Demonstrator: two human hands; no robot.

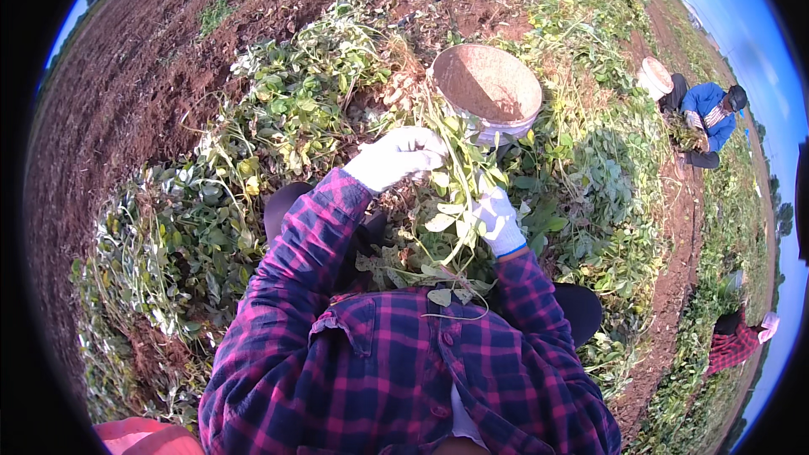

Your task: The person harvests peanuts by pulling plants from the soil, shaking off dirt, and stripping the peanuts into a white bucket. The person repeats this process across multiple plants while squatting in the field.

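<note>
A leafy bunch of peanut plant (464, 202) hangs between my hands in front of my chest, its stems reaching up to the bucket's near rim. My right hand (496, 215), in a white knit glove with a blue cuff edge, is closed around the stems from the right. On the plant's left side is my left hand (401, 158), also gloved in white. Its fingers are curled together by the stems; whether they pinch anything is hidden. Pale peanut pods (399, 91) show beyond it, left of a soil-stained white bucket (515, 129). The bucket's open mouth faces me.
Uprooted peanut vines (189, 234) lie in rows on both sides. Bare reddish soil (145, 57) stretches at the left. On the right, a person in a blue jacket (711, 117) sits holding plants near another bucket (655, 78). A person in red plaid (733, 344) is farther down.
</note>
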